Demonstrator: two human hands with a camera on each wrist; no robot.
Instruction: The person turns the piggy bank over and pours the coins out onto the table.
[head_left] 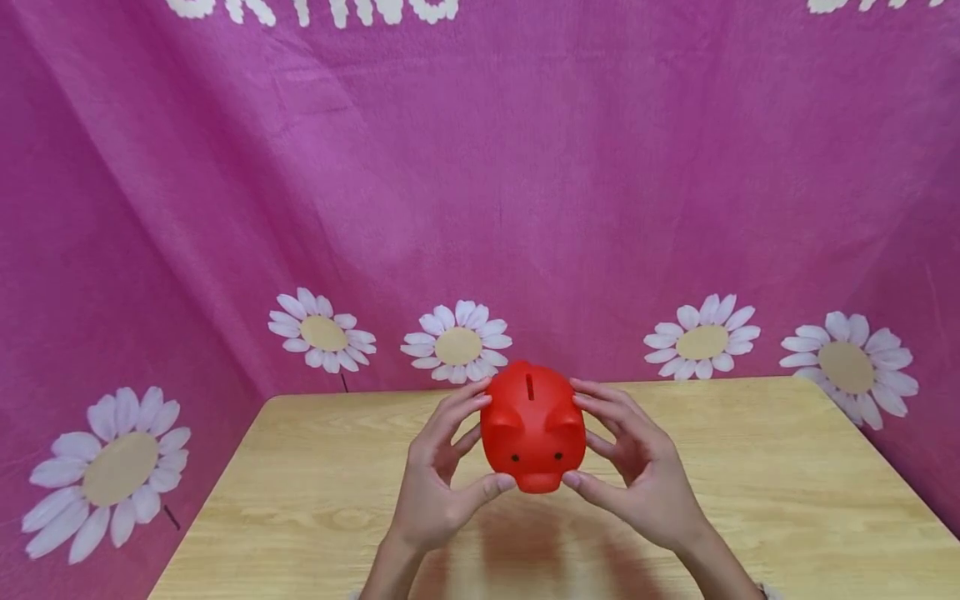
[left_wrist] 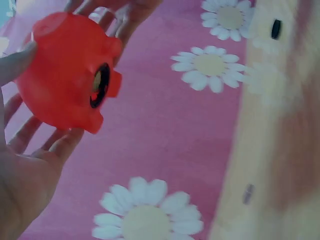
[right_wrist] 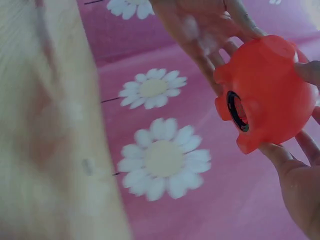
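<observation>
A red piggy bank (head_left: pixel 532 429) with a coin slot on top is held just above the wooden table (head_left: pixel 750 467), snout toward me. My left hand (head_left: pixel 471 442) grips its left side, thumb under the snout and fingers curled over the top. On the other side my right hand (head_left: pixel 597 440) grips it the same way. The left wrist view shows the piggy bank (left_wrist: pixel 60 80) from below, with a black plug (left_wrist: pixel 100 85) in its belly and the left hand (left_wrist: pixel 30 150) around it. The right wrist view shows the piggy bank (right_wrist: pixel 270 90) cupped by the right hand (right_wrist: pixel 300 175).
A pink cloth backdrop (head_left: pixel 480 208) printed with white daisies hangs behind the table and wraps round both its sides. The table's far edge lies just beyond the piggy bank. Bare tabletop spreads left and right of the hands.
</observation>
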